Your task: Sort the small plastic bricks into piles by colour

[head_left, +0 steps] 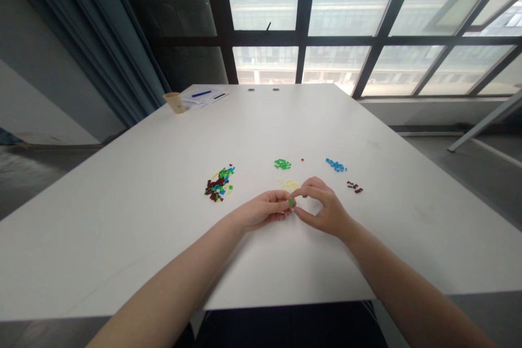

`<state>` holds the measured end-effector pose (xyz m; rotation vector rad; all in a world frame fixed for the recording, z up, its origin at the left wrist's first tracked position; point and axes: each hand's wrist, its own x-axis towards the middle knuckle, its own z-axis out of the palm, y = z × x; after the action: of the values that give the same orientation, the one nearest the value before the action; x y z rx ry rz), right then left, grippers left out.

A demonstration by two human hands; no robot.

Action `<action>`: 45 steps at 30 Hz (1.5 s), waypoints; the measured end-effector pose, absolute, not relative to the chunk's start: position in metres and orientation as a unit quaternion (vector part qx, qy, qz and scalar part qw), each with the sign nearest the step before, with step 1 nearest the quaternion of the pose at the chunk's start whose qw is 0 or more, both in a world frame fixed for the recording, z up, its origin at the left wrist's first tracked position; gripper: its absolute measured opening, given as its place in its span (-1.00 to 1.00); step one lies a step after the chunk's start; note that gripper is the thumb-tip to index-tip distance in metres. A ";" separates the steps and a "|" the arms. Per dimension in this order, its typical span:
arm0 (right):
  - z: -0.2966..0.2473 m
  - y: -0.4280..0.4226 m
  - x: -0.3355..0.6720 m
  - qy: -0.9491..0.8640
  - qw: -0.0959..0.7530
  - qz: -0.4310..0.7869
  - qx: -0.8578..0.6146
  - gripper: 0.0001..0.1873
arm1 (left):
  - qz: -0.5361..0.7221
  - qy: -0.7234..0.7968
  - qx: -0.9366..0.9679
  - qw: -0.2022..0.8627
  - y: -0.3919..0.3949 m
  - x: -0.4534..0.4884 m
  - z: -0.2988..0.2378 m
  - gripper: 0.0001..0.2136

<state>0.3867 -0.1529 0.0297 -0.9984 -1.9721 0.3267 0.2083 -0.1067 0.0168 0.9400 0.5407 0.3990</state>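
My left hand (269, 210) pinches a small green toy brick (291, 203) between thumb and fingers, low over the white table. My right hand (324, 207) meets it from the right, thumb and index fingertip at the two ends of the same brick. Just beyond the hands lies a loose group of pale yellow bricks (289, 184), partly covered by my fingers. Farther back sits a pile of green bricks (282, 164). Left of my left hand is a mixed heap of brown, green, blue and yellow bricks (219, 184).
Blue bricks (336, 165) and several dark brown bricks (354, 187) lie to the right. One red piece (302, 160) sits beside the green pile. On the table's (122, 217) far left stand a paper cup (174, 103) and papers (210, 99) with a blue pen (201, 93).
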 end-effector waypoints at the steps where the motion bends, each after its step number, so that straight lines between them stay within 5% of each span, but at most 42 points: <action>1: 0.030 -0.153 0.386 -0.793 0.439 0.130 -0.402 -0.81 | 0.188 0.255 0.444 0.838 -0.107 0.208 0.017 -0.84; 29: 0.055 -0.114 0.396 -0.805 0.380 0.020 -0.456 -0.85 | 0.287 0.299 0.374 0.829 -0.092 0.196 0.029 -0.82; 37: 0.034 -0.026 0.428 -0.782 0.191 0.040 -0.592 -0.79 | 0.446 0.382 0.270 0.763 -0.058 0.162 0.029 -0.94; 45: 0.008 -0.005 0.410 -0.743 0.040 0.065 -0.665 -0.74 | 0.457 0.377 0.229 0.772 -0.052 0.154 0.027 -0.94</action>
<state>0.4099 -0.0052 0.0081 -2.0364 -2.2780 0.2002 0.1541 -0.0523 0.0275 0.4969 0.8175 0.9900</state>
